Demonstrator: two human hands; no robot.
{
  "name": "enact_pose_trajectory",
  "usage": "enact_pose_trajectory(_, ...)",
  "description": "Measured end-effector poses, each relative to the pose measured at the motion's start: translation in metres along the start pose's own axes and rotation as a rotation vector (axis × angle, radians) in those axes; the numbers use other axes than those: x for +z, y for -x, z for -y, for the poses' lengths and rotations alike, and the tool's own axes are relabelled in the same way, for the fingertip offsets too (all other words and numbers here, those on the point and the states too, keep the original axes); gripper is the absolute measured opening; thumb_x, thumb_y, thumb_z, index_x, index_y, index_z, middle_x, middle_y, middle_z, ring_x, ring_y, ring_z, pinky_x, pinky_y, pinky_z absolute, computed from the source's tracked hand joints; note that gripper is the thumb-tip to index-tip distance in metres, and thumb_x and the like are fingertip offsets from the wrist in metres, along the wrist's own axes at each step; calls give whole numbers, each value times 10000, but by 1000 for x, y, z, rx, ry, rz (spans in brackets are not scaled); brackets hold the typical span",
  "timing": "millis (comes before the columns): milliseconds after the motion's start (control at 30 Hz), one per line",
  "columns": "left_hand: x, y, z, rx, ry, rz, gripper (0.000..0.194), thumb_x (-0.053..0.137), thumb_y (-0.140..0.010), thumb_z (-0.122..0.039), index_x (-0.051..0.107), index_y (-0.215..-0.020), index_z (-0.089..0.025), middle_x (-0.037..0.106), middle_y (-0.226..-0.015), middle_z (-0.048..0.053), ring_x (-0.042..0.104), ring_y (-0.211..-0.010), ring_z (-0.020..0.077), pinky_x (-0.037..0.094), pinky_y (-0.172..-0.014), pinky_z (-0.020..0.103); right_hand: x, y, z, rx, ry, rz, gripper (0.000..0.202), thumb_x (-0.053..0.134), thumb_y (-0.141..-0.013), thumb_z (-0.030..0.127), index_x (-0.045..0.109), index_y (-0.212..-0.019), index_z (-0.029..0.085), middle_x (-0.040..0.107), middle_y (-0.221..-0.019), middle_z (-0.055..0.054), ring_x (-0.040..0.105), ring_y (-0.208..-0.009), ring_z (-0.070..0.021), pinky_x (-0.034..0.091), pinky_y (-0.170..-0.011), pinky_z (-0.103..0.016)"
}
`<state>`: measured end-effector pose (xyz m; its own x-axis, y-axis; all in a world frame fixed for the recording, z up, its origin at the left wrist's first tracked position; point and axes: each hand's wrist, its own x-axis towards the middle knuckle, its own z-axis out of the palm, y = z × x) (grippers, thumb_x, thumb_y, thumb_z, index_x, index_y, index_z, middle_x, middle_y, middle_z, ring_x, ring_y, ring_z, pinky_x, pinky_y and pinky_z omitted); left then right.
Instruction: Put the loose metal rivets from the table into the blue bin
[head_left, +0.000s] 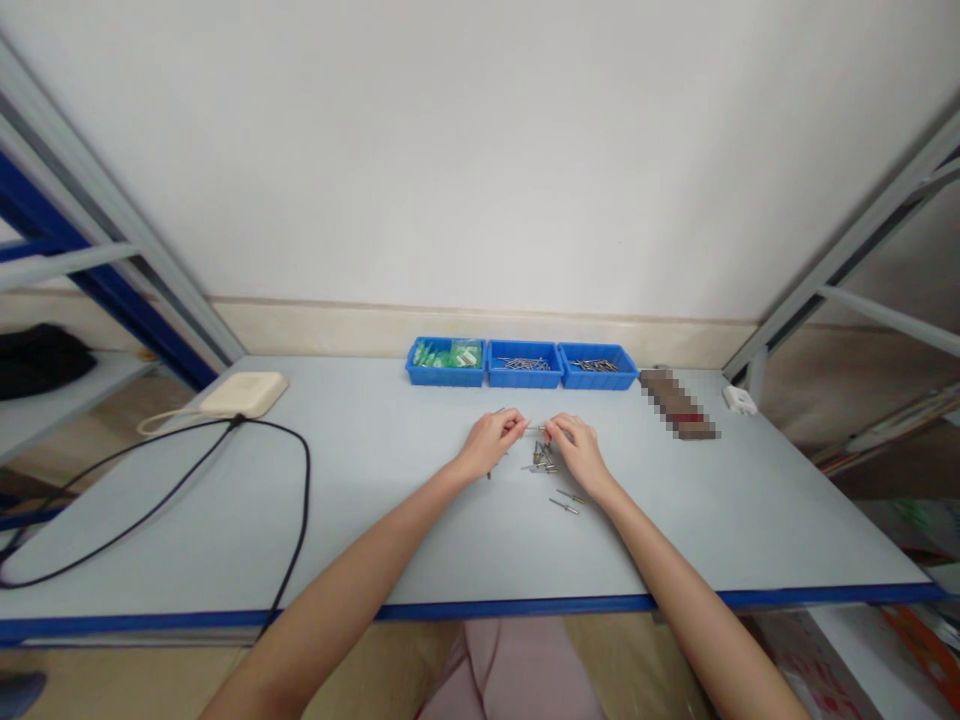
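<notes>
Between my two hands a thin metal blind rivet (535,428) is held level above the table. My left hand (492,441) pinches its left end, and my right hand (579,450) pinches the other end. Just below the fingers lies a small loose pile of blind rivets (543,460). Two more, one a silver rivet (565,506), lie nearer the front edge, by my right wrist. Beside and partly under my left hand are further small metal pieces (490,474), mostly hidden.
Three blue bins stand along the wall: a left bin (447,378) with green-and-clear packets, a middle bin (525,381) and a right bin (598,381) with metal pins. A black cable (306,480) loops by a cream box (244,394). A blurred-out object (679,405) and white adapter (739,400) lie right.
</notes>
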<state>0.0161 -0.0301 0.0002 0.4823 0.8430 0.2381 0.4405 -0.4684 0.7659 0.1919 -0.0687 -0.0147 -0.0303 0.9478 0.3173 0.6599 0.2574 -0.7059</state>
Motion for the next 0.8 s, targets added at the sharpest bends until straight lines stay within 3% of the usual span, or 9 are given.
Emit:
enact_pose_trajectory(100,0,0,0,6,17,2,311,419,-858,-395,534,-678,-168,532,-597,-25,454,-553,104,316,-551,216,0,0,0,-4,-28,16,395,382,-904,406,574,-625,202,616,-727,-25,554,-791,-177,375,-814,-302)
enact_pose_trajectory(267,-1,-1,3,-26,53,-19,273,458,-842,-418,564,-779,-174,564,-606,-28,487,-557,111,341,-551,210,0,-1,-2,-18,-53,-18,260,462,-865,386,631,-784,207,650,-829,-38,563,-833,-190,384,-821,-311)
enact_pose_trajectory(467,0,-1,3,12,21,-5,320,437,-851,-401,538,-659,-166,520,-572,-32,447,-536,99,301,-535,209,0,0,1,-10,-66,41,411,384,-901,394,567,-594,191,603,-657,-21,557,-708,-167,393,-752,-286)
enact_pose_trajectory(667,0,-1,3,-37,38,3,252,463,-837,-399,562,-778,-175,533,-577,-38,448,-522,101,309,-522,204,2,-1,-4,-21,-119,-13,244,476,-852,378,624,-796,193,652,-819,-33,576,-793,-175,413,-768,-282)
enact_pose_trajectory(800,-1,-1,1,-27,38,19,281,449,-842,-392,555,-710,-167,543,-589,-27,464,-543,104,314,-535,209,1,-1,-3,-22,-93,30,326,433,-876,390,605,-683,192,635,-715,-24,573,-729,-171,409,-733,-276)
